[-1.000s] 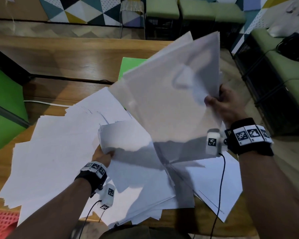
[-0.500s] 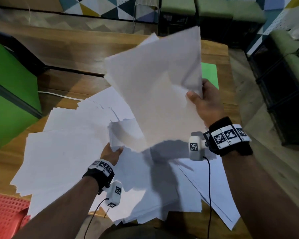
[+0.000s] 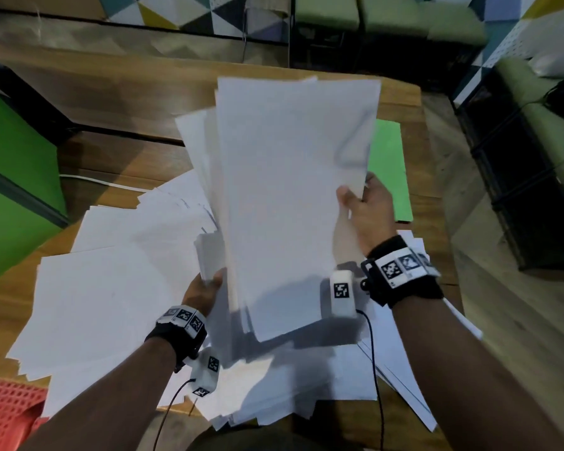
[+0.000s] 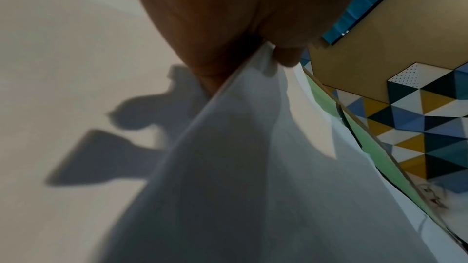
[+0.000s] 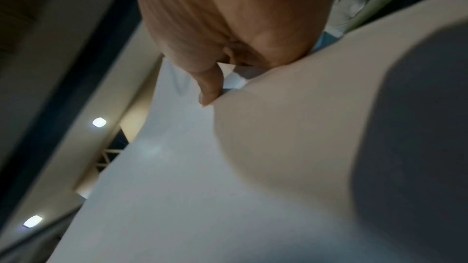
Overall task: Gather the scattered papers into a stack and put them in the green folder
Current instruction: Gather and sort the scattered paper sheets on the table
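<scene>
A thick sheaf of white papers (image 3: 290, 190) stands nearly upright above the wooden table (image 3: 127, 102). My right hand (image 3: 360, 203) pinches its right edge, thumb on the near face; in the right wrist view the thumb (image 5: 207, 85) presses the sheet (image 5: 177, 167). My left hand (image 3: 205, 288) grips a smaller bunch of sheets (image 3: 209, 252) at the sheaf's lower left; the left wrist view shows fingers (image 4: 286, 55) pinching paper (image 4: 228, 167). More loose papers (image 3: 111, 288) lie spread on the table. The green folder (image 3: 389, 170) lies flat behind the sheaf, right of centre.
A green panel (image 3: 10, 177) stands at the left. A red mesh basket (image 3: 7, 415) sits at the lower left corner. A white cable (image 3: 105, 182) runs across the table. Green seats and dark shelving (image 3: 518, 190) stand to the right, beyond the table edge.
The right hand has swung the lifted sheaf from a slant to nearly upright and squared it. The left hand has risen with its bunch of sheets to the sheaf's lower left.
</scene>
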The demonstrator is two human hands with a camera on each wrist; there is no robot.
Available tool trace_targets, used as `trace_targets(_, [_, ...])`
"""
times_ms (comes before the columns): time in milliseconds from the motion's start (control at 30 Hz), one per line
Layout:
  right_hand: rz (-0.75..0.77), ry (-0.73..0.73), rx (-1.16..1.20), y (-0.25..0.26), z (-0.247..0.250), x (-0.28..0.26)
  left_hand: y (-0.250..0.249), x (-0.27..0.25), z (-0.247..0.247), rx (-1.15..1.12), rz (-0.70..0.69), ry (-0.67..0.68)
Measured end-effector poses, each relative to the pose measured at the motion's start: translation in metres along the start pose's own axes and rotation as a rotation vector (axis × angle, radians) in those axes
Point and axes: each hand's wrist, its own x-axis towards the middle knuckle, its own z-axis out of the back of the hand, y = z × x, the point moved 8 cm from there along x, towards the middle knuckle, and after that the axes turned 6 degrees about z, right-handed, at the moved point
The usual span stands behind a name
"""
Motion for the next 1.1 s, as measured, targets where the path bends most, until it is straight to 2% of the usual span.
trace_targets(133, [-0.176,-0.017,-0.056,-0.071,-0.014,-0.021,0.005,0.005,0.000,-0.096,0.045,0.040])
trace_targets(267, [-0.248,0.045,-0.180,-0.125,-0.034,-0.048,0.003,0.004,0.001,-0.095,-0.049,0.045])
trace_targets(333, [-0.259,0.024,-0.304,-0.140,-0.035,-0.051,0.002,0.003,0.002,-0.049,-0.071,0.014])
trace_targets(467, [-0.252,-0.004,-0.422,-0.147,-0.025,-0.048,0.001,0.001,0.002,0.016,-0.065,-0.018])
trace_targets(667, [-0.218,0.196,-0.526,-0.147,-0.028,-0.050,0.002,0.007,0.002,0.000,-0.061,-0.030])
trace_targets(833, [-0.185,0.063,-0.485,-0.135,-0.022,-0.037,0.004,0.008,0.003,-0.028,-0.034,-0.046])
trace_targets(1000, [-0.209,0.165,-0.438,-0.126,-0.038,-0.024,0.007,0.009,0.003,-0.028,-0.023,-0.062])
trace_targets(1100, [-0.256,0.139,-0.469,-0.136,-0.034,-0.030,0.010,0.012,0.002,-0.040,-0.003,-0.061])
